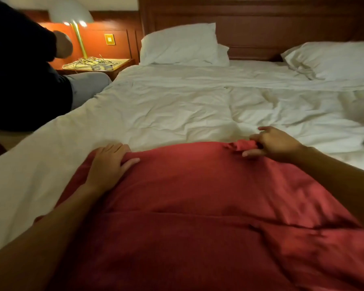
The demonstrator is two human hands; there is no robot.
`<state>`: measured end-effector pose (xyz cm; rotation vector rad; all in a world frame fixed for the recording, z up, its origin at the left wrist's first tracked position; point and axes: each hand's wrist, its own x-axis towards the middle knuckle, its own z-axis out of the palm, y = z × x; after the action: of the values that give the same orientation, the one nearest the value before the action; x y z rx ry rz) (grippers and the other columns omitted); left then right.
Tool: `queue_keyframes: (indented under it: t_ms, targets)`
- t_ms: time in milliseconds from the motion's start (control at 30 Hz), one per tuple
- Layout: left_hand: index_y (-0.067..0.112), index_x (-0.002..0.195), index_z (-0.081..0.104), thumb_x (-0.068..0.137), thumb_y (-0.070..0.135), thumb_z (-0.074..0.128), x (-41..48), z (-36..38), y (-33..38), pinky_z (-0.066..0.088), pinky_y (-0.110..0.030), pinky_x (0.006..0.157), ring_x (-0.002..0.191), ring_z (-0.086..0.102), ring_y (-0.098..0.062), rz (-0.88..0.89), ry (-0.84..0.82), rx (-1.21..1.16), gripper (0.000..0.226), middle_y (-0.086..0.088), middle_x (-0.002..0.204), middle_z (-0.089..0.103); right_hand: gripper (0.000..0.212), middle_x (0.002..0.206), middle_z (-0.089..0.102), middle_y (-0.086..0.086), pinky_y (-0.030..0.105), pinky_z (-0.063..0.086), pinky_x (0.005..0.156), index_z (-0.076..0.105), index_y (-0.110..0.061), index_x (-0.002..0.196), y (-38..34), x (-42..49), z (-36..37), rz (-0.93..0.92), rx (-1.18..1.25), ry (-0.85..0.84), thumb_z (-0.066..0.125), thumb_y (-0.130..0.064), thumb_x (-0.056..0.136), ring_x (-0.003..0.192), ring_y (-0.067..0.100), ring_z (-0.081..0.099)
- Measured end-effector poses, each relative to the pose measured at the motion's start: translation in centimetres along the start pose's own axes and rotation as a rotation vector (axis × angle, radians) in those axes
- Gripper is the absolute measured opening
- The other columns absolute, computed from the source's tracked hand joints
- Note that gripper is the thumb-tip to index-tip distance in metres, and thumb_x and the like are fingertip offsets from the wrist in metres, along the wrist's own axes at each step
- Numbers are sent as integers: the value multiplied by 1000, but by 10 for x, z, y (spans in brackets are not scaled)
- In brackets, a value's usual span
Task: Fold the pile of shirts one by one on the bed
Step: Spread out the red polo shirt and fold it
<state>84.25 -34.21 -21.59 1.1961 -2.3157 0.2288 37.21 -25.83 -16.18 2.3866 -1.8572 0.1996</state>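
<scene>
Closest to me, the red shirt lies spread over the near end of the bed, filling my view from 6 o'clock up to the middle. My left hand rests palm down on its far edge at about 10 o'clock, fingers fairly straight, pressing the cloth and gripping nothing. My right hand, at about 2 o'clock, pinches a small bunched tuft of that same edge between thumb and fingers. The fabric looks thin, soft and light. It creases and bunches readily, so I judge it will sag and slide unless I take it at 2 corners or along a seam, keep it taut and smooth it flat. Beyond my hands the rumpled white bedding runs to 2 pillows at 12 and 2 o'clock against a wooden headboard. At 10 o'clock a lit lamp stands on a nightstand, with another person in dark clothing beside the bed.
</scene>
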Motion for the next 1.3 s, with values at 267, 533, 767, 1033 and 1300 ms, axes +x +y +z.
queue_keyframes:
  t_ms: [267,533,767,1033,1300]
  targets:
    - [20,91,72,90,58,37,-69,-87,9,38,-39,78,85,62,-23,252,-128,190,52,7,88,69,69,77,67,-5,28,42,67,63,-24,93,-38,-173,-37,-105,9,-111,30,-84,84,79,14,64]
    - [20,93,69,85,35,70,-120,-119,19,42,-32,84,93,66,-22,117,-209,18,16,7,95,69,54,93,69,-11,38,52,79,59,-35,108,-53,-252,-36,236,203,5,40,-81,85,87,10,66]
    - [40,116,65,97,40,59,-133,-116,21,36,-25,106,123,55,-11,-298,-462,-345,20,14,129,58,53,80,62,-15,24,45,63,56,-31,93,-62,-249,-38,181,294,-87,48,-82,82,73,3,61]
    - [48,155,6,96,73,22,-91,-72,34,-2,-56,121,151,-5,-42,-466,-850,-139,66,7,167,-4,13,88,54,-16,36,24,85,54,-32,104,-29,-185,-19,389,222,138,55,-43,97,103,20,56]
    - [45,141,45,99,59,41,-77,-50,14,4,-60,117,150,18,-29,-513,-607,-192,44,6,158,32,44,135,47,-5,39,13,106,48,-44,134,-43,-132,30,411,123,-47,40,-63,96,133,20,32]
